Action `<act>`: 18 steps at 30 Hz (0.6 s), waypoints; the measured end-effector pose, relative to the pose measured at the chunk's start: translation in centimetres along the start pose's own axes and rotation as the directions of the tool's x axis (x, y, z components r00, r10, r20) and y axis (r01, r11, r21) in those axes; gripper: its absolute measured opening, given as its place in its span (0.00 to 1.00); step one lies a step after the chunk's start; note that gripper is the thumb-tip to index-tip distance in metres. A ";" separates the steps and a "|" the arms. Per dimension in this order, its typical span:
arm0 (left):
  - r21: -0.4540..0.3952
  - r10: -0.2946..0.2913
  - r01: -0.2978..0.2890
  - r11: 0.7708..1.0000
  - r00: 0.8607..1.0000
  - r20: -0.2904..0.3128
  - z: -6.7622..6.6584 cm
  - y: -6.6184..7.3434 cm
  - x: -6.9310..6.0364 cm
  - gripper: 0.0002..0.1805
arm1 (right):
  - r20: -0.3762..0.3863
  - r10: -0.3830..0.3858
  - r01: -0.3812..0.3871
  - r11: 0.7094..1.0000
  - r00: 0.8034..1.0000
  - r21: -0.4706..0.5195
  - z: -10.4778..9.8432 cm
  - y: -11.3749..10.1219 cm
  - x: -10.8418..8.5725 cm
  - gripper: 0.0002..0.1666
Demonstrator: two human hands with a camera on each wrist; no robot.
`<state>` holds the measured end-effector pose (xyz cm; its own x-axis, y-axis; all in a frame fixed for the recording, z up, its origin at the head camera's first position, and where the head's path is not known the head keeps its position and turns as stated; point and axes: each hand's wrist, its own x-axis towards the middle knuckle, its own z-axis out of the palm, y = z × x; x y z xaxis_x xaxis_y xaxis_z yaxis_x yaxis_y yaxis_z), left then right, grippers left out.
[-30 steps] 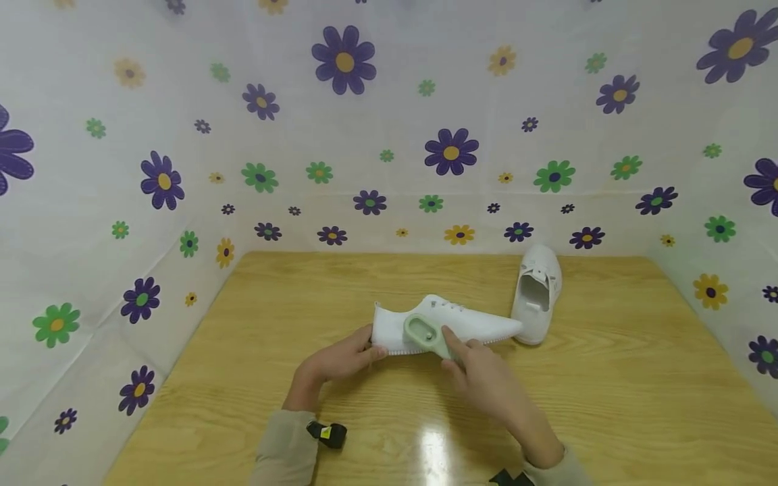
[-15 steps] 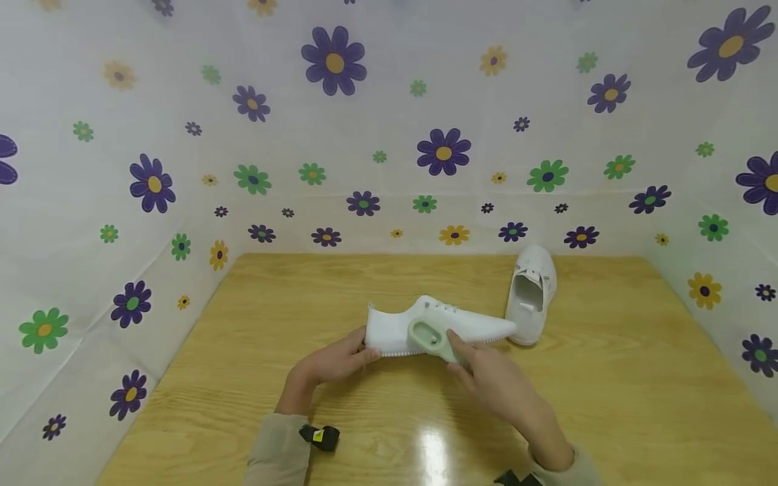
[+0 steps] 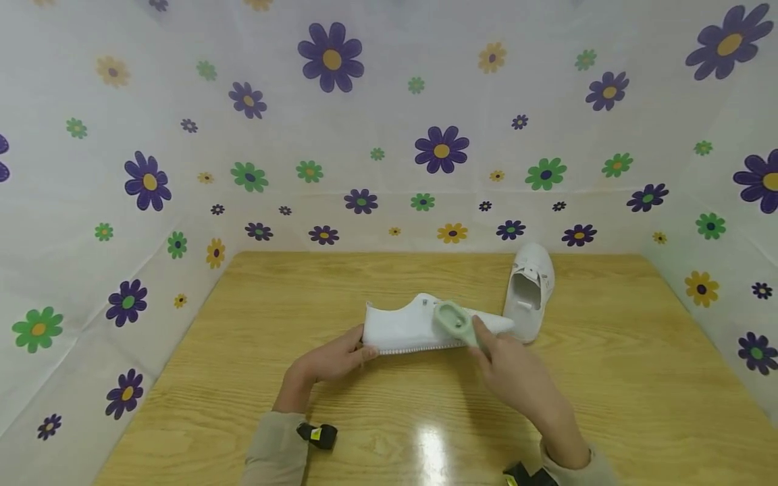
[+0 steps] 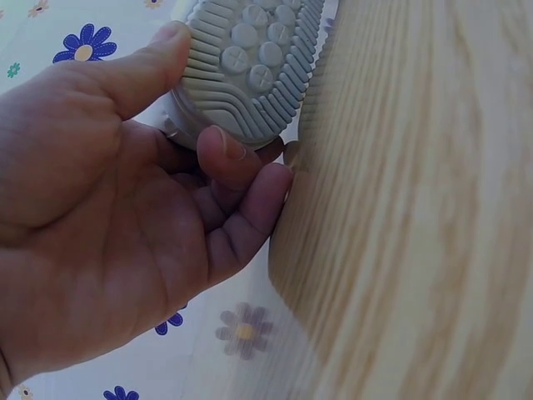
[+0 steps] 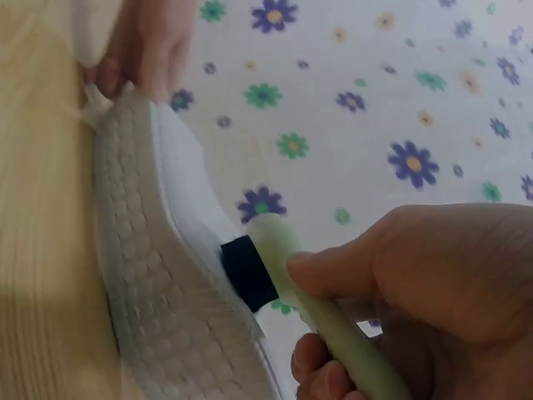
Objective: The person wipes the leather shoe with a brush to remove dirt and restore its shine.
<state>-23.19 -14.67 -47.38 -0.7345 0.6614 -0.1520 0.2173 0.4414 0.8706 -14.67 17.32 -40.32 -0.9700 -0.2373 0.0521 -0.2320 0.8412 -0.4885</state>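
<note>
Left hand (image 3: 333, 356): grip pinching the shoe (image 3: 395, 329) by its heel, mid-frame
Right hand (image 3: 516, 374): grip curled round a brush (image 3: 454, 320) (dark bristles (image 5: 250, 273))
Second shoe (image 3: 531, 268): right of centre

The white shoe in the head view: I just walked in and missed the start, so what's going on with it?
A person seems to be brushing the white shoe. Their left grip holds it by the heel, with the sole turned toward them. Their right grip holds a green brush, its dark bristles against the shoe's side. A second shoe rests on the wooden table near the toe.
</note>
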 end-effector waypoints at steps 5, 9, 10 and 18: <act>0.016 0.015 -0.015 1.000 1.000 0.007 -0.2 -0.1 0.1 0.25 | 0.040 -0.034 0.032 0.998 0.999 0.057 -0.2 -0.1 -0.1 0.33; 0.041 0.026 -0.026 0.999 1.000 -0.004 -0.3 -0.2 0.1 0.25 | 0.056 0.076 -0.079 0.994 0.996 0.071 -2.2 1.6 -0.9 0.34; 0.046 0.027 -0.027 0.999 1.000 -0.004 -0.3 -0.1 0.1 0.25 | 0.059 0.095 -0.099 0.993 0.994 0.071 -2.6 2.1 -1.0 0.34; 0.018 0.027 -0.027 0.999 1.000 0.008 -0.1 -0.4 -0.1 0.27 | 0.076 0.129 -0.135 0.988 0.989 0.078 -3.1 2.7 -1.0 0.35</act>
<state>-23.29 -14.95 -47.63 -0.7235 0.6775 -0.1324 0.2482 0.4343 0.8659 -14.58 21.31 -39.00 -0.9836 -0.1627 -0.0776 -0.0924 0.8249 -0.5577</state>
